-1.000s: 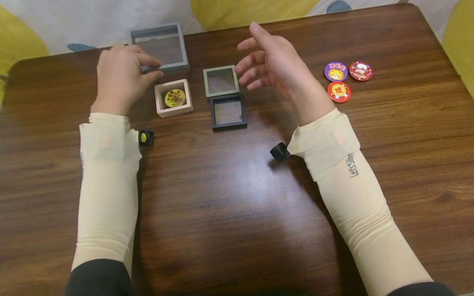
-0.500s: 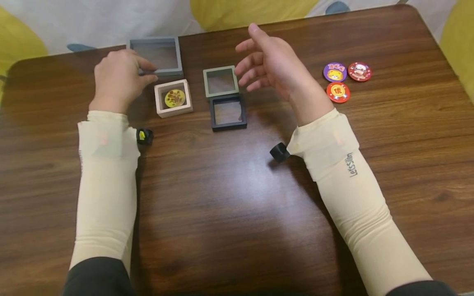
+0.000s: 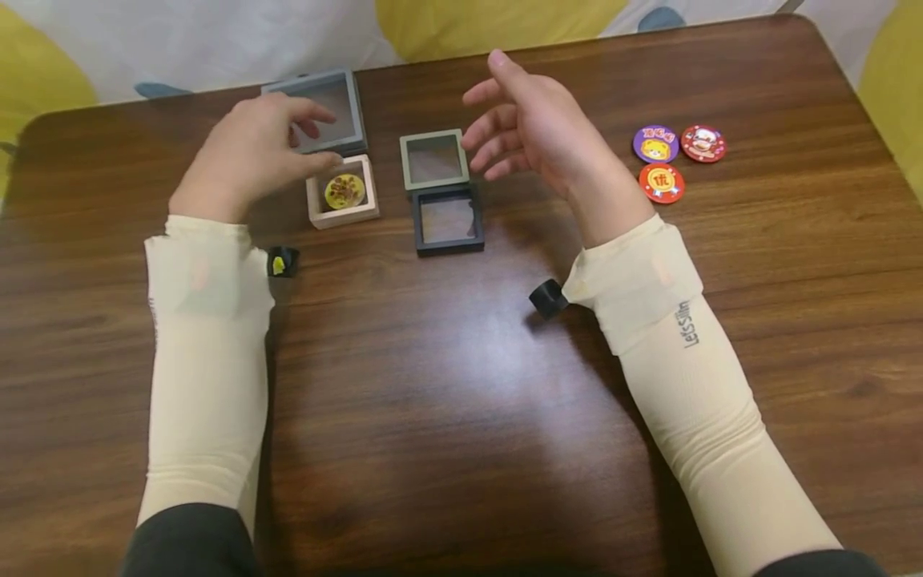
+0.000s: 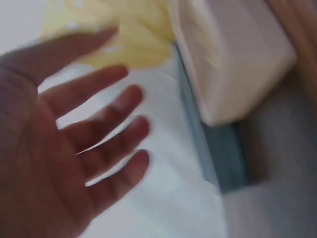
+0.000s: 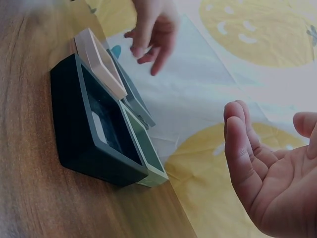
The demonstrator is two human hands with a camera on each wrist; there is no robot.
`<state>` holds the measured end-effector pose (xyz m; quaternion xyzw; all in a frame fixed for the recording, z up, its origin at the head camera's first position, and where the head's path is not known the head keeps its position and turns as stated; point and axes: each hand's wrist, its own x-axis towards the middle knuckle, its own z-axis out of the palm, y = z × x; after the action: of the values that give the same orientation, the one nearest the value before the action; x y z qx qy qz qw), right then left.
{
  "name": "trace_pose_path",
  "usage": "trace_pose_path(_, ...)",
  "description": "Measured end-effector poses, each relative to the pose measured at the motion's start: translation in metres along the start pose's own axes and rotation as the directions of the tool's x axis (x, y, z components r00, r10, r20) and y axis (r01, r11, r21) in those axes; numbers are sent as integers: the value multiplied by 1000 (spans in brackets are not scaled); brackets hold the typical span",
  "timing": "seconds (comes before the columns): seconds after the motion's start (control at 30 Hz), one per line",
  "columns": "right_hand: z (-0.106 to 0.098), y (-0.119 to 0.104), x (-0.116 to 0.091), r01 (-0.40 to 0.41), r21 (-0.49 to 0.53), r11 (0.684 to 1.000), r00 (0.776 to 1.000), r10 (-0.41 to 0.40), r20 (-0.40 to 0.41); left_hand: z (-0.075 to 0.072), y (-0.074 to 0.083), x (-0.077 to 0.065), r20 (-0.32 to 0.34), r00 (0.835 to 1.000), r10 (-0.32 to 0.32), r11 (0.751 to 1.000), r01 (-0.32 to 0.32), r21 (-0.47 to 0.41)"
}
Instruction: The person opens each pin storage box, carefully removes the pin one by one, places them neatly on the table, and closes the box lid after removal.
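My left hand (image 3: 252,148) hovers over the front left of a grey-blue display frame (image 3: 356,108), hiding part of it. The left wrist view shows its fingers spread and holding nothing. In front of that frame stands a pale pink box frame (image 3: 342,221) with a yellow flower-patterned disc (image 3: 344,191) inside; my left thumb passes above its rear rim. My right hand (image 3: 541,132) is held in the air, fingers loosely bent, holding nothing. To its left lie a green frame (image 3: 405,164) and a black frame (image 3: 450,251), the green one directly behind the black one.
On the right of the brown wooden table (image 3: 447,417) lie a purple bear disc (image 3: 656,144), a dark red disc (image 3: 703,143) and an orange-red disc (image 3: 661,183). A white and yellow patterned cloth (image 3: 497,28) hangs behind the table's back edge.
My left hand has let go of the grey-blue frame and moved right, its fingers spreading. The frame shifted in that hand's grip and now rests on the table. My right hand stays in place.
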<state>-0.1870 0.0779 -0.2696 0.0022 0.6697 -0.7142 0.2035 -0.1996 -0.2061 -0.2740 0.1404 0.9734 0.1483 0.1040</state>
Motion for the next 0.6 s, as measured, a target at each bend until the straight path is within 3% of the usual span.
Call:
trace_pose_path(0.1, 0, 1, 0, -1, -2, 1000, 1000, 1, 5, -2, 14, -2, 121, 991, 48, 999, -48, 2)
trace_pose_path(0.2, 0, 2, 0, -2, 5, 1000, 1000, 2, 10, 0, 23, -2, 202, 977, 65, 995, -80, 67)
trace_pose_path(0.33, 0, 2, 0, 4, 25, 1000, 1000, -5, 13, 6, 28, -3, 233, 971, 58, 990, -86, 114)
trace_pose_path(0.6, 2, 1, 1, 12, 13, 1000, 999, -12, 30, 13, 26, 0, 259, 966, -8, 984, -39, 177)
